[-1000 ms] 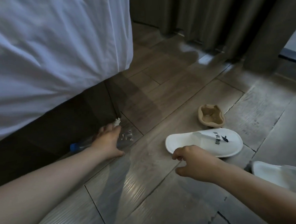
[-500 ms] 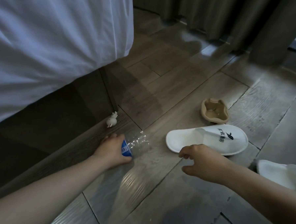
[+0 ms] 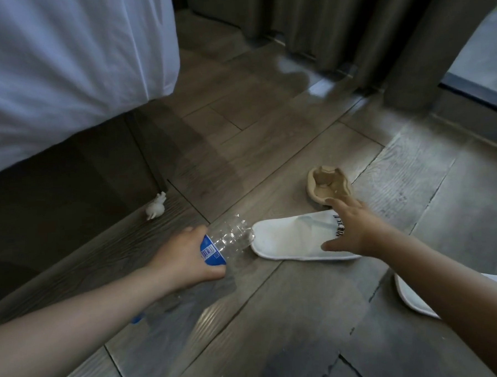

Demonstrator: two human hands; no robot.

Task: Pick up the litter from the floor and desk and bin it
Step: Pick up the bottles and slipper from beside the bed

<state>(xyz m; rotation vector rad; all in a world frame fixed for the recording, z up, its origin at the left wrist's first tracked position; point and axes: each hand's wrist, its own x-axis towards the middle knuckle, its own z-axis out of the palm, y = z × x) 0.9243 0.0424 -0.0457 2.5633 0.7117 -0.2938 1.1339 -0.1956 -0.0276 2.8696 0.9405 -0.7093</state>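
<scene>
- Grey-brown wood-look plank floor (image 3: 277, 316) under both hands, glossy, with window glare beyond the right hand.
- Bed with a hanging white sheet (image 3: 62, 68) up and left of the left hand; dark bed base (image 3: 55, 204) below the sheet.
- Dark curtains (image 3: 348, 18) well beyond both hands, reaching the floor; strip of window (image 3: 482, 55) far right of them.
- White slipper (image 3: 287, 241) flat on the floor between the hands, its toe end under the right hand.
- Second white slipper (image 3: 411, 298) partly hidden by the right forearm.
- Left hand (image 3: 184, 258) low over the floor, fingers wrapped round the blue-labelled part of a clear plastic bottle (image 3: 227, 241); bottle base pointing at the slipper heel, just beside it.
- Right hand (image 3: 356, 228) holding nothing, fingers spread and straight, palm down over the slipper toe.
- Crushed brown paper cup (image 3: 326, 185) on the floor right at the right fingertips; contact unclear.
- Small white tissue wad (image 3: 155, 206) on the floor beyond the left hand, against the bed base corner.
</scene>
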